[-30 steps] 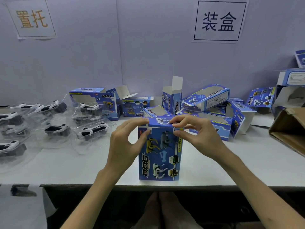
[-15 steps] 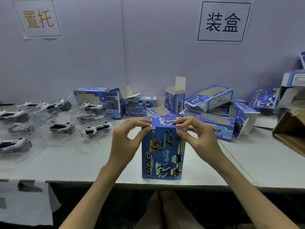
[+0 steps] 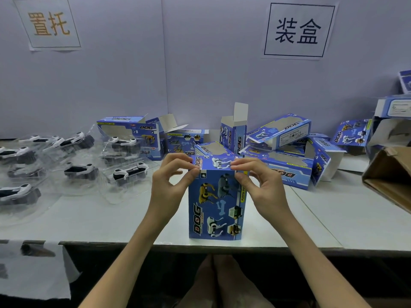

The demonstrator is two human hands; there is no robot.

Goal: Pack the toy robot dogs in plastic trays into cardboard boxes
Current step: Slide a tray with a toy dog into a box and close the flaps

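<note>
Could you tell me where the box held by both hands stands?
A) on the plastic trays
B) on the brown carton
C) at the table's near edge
C: the box stands upright on the table by its front edge, the left hand and right hand pinching its top corners.

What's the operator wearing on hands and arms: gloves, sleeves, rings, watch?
Nothing visible. The left hand and right hand are bare, with no gloves, rings or tape in view. The left forearm and right forearm are uncovered down to the bottom edge of the picture, with no sleeve, watch or wristband.
</note>
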